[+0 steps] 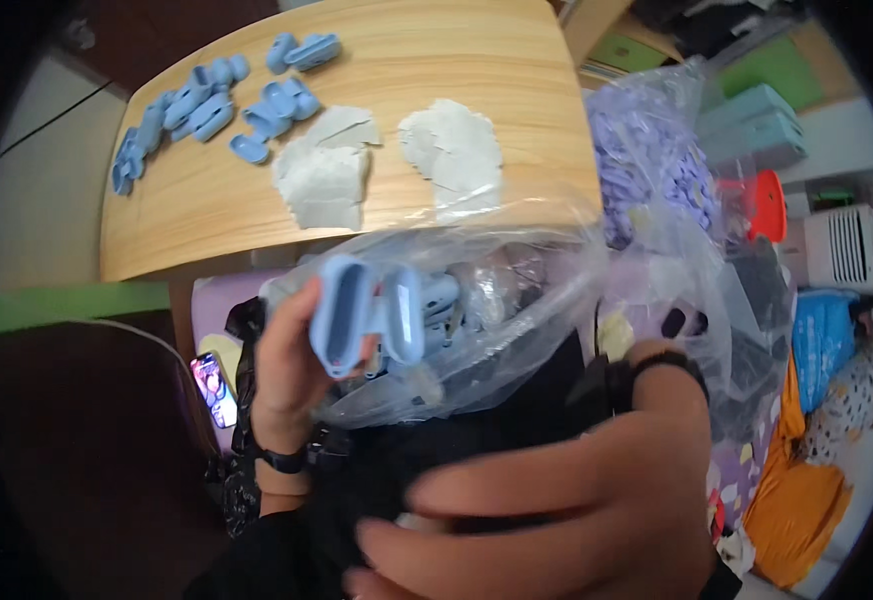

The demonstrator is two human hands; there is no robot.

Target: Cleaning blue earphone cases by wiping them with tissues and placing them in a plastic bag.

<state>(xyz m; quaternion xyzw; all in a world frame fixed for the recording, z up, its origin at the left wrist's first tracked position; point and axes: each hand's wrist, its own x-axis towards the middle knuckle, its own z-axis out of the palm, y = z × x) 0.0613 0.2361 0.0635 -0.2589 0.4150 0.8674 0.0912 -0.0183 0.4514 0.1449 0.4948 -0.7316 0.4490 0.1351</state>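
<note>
Left hand (292,350) is clamped on a light-blue case (343,318), its fingers wrapped behind the near side. Right hand (597,480) looms low and blurred in the foreground, fingers stretched leftward with gaps between them; whether it grips anything, I cannot tell.

On the blue bag (822,335) at the right there are pale marks, too small to read. The phone (214,388) at the left has a lit screen with a coloured picture on it, any lettering too fine to make out.

The case is above the near side of an open clear plastic bag (517,375), just short of the tabletop (527,60). It stands spread in two rounded halves side by side, their long axes nearly parallel, running from the person's body toward the tabletop. The left half's hollow faces up at the camera; the right half also shows an elongated recess.

More blue cases (442,295) lie inside the clear bag. Others (215,115) sit in clusters at the far left of the tabletop, pointing various ways, beside two torn whitish sheets (327,185).
</note>
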